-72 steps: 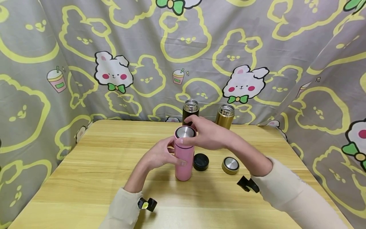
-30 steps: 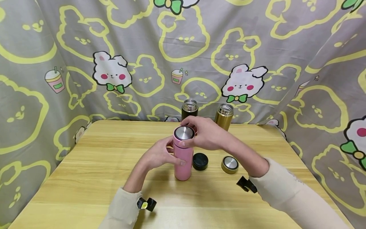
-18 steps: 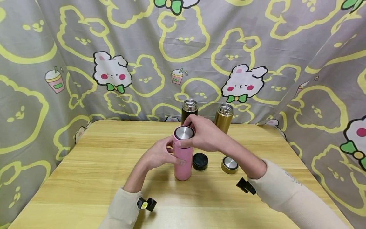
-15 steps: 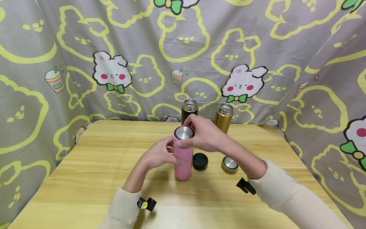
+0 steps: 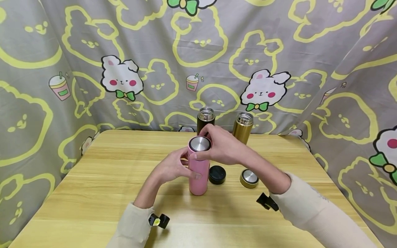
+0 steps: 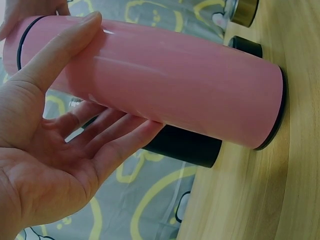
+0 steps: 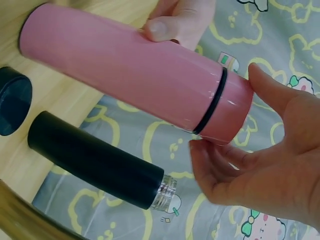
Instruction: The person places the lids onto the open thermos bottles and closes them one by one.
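Observation:
A pink thermos bottle (image 5: 198, 179) stands upright on the wooden table, its lid (image 5: 200, 144) with a silver disc on top in place. My left hand (image 5: 172, 167) grips the bottle's body from the left, thumb across its front; in the left wrist view the fingers (image 6: 120, 142) pass behind it. From the right, my right hand (image 5: 224, 146) holds the lid between thumb and fingers. A black ring (image 7: 212, 102) marks the seam between lid and body in the right wrist view.
Behind stand a lidless black bottle (image 5: 206, 120) and a lidless gold bottle (image 5: 243, 128). A black lid (image 5: 217, 175) and a gold lid (image 5: 249, 178) lie on the table (image 5: 124, 165) right of the pink bottle. A patterned curtain (image 5: 161, 51) hangs behind the table.
My right hand's fingers and wrist have shifted slightly around the lid, and the right forearm has moved a little. The left hand and the pink bottle have stayed put.

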`<action>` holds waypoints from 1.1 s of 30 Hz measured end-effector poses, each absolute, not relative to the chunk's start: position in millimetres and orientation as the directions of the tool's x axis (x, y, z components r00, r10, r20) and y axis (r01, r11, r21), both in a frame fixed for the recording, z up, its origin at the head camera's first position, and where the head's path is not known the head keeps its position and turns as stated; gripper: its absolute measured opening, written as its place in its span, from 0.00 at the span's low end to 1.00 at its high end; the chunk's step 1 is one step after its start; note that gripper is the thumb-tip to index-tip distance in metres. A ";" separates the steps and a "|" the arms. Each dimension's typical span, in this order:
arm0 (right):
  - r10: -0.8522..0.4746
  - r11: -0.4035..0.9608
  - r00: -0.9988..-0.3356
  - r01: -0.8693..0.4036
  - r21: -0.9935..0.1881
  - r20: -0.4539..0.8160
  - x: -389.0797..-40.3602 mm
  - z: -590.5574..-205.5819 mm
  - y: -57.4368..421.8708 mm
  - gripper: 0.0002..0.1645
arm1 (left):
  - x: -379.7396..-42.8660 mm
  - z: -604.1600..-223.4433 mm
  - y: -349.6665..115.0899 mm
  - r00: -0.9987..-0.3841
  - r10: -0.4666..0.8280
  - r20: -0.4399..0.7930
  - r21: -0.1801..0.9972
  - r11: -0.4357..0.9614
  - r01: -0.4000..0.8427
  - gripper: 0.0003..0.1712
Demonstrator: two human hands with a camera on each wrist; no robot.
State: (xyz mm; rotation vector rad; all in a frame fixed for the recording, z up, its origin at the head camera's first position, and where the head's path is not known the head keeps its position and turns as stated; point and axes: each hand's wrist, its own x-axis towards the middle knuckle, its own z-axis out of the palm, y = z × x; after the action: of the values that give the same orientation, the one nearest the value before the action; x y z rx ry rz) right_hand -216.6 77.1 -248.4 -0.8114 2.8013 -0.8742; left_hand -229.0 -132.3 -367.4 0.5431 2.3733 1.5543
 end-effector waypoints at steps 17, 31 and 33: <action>-0.621 0.628 -0.783 -0.478 -0.615 -0.026 -214.1 -236.7 82.2 0.37 | -229.1 -366.9 -132.6 -0.890 0.457 0.014 0.915 0.352 0.195 0.44; -0.620 0.619 -0.784 -0.518 -0.590 0.038 -213.4 -239.1 81.6 0.36 | -229.0 -367.4 -132.7 -0.892 0.453 0.011 0.918 0.349 0.188 0.45; -0.617 0.619 -0.786 -0.519 -0.589 0.044 -213.6 -239.6 81.7 0.36 | -229.1 -367.6 -132.8 -0.892 0.452 0.009 0.919 0.348 0.185 0.45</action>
State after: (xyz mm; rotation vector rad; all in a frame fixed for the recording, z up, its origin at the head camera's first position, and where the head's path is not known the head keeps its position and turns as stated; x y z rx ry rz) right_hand -213.6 81.7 -239.6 -0.9475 2.6774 -0.8952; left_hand -229.1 -132.8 -367.6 0.5722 2.3660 1.5625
